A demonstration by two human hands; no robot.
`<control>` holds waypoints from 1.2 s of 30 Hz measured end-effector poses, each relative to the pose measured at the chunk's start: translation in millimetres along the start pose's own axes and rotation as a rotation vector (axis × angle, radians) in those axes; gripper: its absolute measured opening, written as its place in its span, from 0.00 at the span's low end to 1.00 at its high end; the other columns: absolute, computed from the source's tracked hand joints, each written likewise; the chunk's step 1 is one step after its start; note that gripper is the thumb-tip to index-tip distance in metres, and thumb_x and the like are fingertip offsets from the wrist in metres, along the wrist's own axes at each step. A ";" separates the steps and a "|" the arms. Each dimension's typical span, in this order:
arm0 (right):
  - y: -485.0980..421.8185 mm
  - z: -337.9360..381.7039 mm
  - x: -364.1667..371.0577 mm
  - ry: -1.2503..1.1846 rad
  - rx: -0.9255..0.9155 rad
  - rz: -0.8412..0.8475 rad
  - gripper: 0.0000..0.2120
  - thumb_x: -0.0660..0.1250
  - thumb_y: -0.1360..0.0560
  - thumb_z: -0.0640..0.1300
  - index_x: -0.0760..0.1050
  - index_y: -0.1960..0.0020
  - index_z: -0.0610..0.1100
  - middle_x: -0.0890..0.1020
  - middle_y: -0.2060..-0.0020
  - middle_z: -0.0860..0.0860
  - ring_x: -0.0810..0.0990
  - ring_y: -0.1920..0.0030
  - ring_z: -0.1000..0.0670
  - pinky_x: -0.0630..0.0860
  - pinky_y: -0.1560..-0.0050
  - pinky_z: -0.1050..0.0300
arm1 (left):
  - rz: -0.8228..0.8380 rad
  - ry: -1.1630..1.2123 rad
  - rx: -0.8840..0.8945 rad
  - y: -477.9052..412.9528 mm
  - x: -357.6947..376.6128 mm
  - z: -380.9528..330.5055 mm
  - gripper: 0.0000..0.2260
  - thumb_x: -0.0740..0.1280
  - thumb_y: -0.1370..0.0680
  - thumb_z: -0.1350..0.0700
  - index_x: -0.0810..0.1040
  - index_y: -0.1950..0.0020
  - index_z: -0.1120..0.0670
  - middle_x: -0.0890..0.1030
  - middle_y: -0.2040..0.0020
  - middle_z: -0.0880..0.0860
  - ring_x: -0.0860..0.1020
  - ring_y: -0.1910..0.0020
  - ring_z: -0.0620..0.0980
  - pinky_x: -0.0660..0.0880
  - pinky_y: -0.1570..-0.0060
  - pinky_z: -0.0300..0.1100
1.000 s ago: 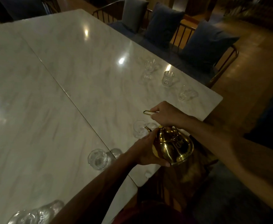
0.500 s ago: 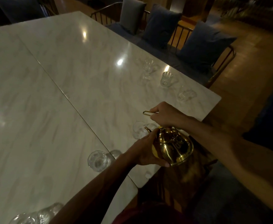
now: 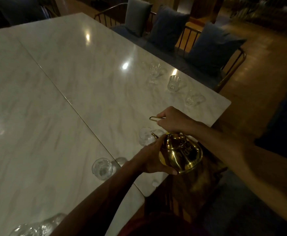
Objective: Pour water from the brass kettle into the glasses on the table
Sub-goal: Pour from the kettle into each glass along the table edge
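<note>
Head view shows almost nothing different from a second ago: the brass kettle [image 3: 180, 153] sits in the same tilt, spout toward the same glass, and only the camera has drifted a touch. I read that as a steady pour in hand, not a reposition. I cannot see a stream of water or a level in the glass, so how full it is I cannot tell.

My right hand [image 3: 172, 120] is closed around the thin wire handle [image 3: 153, 118], whose loop sticks out beyond my knuckles; the kettle body hangs directly below and slightly nearer to me than that fist. My left hand [image 3: 152, 159] is cupped against the near-left side of the body, thumb under the bottom edge, tipping it forward. The spout [image 3: 154, 135] pokes out just above the left fingers and reaches over the rim of the target glass [image 3: 145, 137], which stands just beyond the left hand and below the right one.

Outward from there, a second glass [image 3: 102, 168] stands left of my left wrist, near the seam in the marble table [image 3: 54, 116]. Three more glasses [image 3: 173, 82] wait well beyond the right hand, toward the far edge. I judge most of the task remains.
</note>
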State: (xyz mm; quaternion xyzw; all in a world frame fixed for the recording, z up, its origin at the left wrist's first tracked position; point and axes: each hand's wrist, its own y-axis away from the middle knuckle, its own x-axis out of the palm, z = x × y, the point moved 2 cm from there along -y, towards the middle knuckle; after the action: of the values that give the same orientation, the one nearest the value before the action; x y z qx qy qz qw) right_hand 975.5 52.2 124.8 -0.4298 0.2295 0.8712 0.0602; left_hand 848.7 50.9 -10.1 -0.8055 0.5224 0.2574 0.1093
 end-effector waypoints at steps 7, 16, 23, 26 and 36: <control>5.9 2.7 -2.1 -0.026 0.003 -0.001 0.15 0.62 0.25 0.40 0.79 0.42 0.34 0.84 0.53 0.36 0.76 0.68 0.45 0.72 0.69 0.56 | 0.014 -0.009 -0.008 0.3 -2.2 -3.2 0.57 0.85 0.36 0.43 0.52 0.17 0.43 0.69 0.21 0.43 0.69 0.24 0.44 0.72 0.29 0.41; 10.4 -11.6 -2.6 -0.235 0.049 -0.043 0.21 0.65 0.25 0.41 0.73 0.31 0.44 0.82 0.63 0.46 0.74 0.76 0.49 0.70 0.78 0.60 | 0.017 -0.122 -0.010 0.6 -8.6 -8.4 0.57 0.80 0.38 0.32 0.54 0.17 0.43 0.72 0.23 0.44 0.73 0.26 0.49 0.74 0.29 0.55; 28.0 -40.9 -1.1 -0.549 0.111 -0.132 0.21 0.66 0.24 0.40 0.73 0.31 0.46 0.74 0.77 0.51 0.67 0.80 0.53 0.64 0.79 0.60 | 0.057 -0.208 0.027 -8.2 -5.4 -7.0 0.58 0.82 0.38 0.35 0.54 0.17 0.47 0.68 0.21 0.49 0.70 0.25 0.54 0.73 0.29 0.59; 36.8 -55.6 -3.7 -0.638 0.140 -0.155 0.17 0.66 0.23 0.41 0.76 0.35 0.47 0.71 0.77 0.50 0.67 0.78 0.53 0.64 0.78 0.60 | 0.094 -0.236 0.052 -15.5 1.7 -9.3 0.59 0.81 0.39 0.33 0.53 0.16 0.49 0.67 0.20 0.51 0.69 0.24 0.56 0.71 0.27 0.61; 50.8 -97.6 -38.9 -0.735 0.161 -0.235 0.04 0.64 0.21 0.41 0.78 0.49 0.46 0.70 0.76 0.49 0.65 0.79 0.55 0.65 0.79 0.61 | 0.211 -0.116 0.086 -59.9 26.3 -34.2 0.66 0.79 0.45 0.27 0.48 0.16 0.44 0.60 0.18 0.47 0.65 0.20 0.55 0.70 0.27 0.62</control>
State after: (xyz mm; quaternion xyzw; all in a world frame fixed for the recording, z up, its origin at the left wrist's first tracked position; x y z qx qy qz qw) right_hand 1054.8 -33.4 121.4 -0.1062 0.2097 0.9334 0.2711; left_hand 921.3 40.8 -0.7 -0.7244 0.6077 0.2908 0.1459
